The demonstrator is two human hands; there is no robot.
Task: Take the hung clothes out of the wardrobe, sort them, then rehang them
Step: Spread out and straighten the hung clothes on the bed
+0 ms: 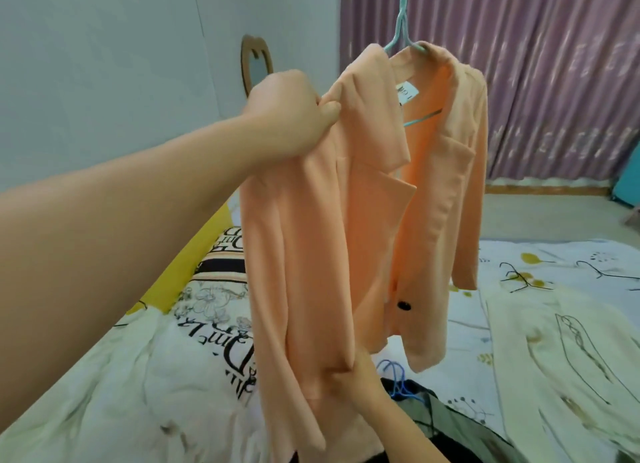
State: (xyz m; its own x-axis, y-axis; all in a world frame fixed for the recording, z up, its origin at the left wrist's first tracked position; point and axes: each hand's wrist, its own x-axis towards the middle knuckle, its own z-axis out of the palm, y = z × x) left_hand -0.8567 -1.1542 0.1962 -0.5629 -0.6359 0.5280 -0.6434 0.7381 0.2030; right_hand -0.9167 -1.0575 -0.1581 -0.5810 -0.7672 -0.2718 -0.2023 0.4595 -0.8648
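Note:
A peach blazer (311, 227) with a black button hangs on a teal hanger (401, 22) whose hook runs out of the top of the frame. My left hand (287, 112) grips the blazer's left shoulder at the collar. My right hand (360, 383) comes up from below and pinches the lower front edge of the blazer. Under it, on the bed (540, 265), lie dark clothes (450, 424) with a blue hanger (398, 383) on them.
A cream garment (568, 365) is spread on the bed at right, with black wire hangers (523, 279) beyond it. A white printed garment (194, 365) lies at left beside a yellow headboard (187, 268). Purple curtains (540, 74) cover the far wall.

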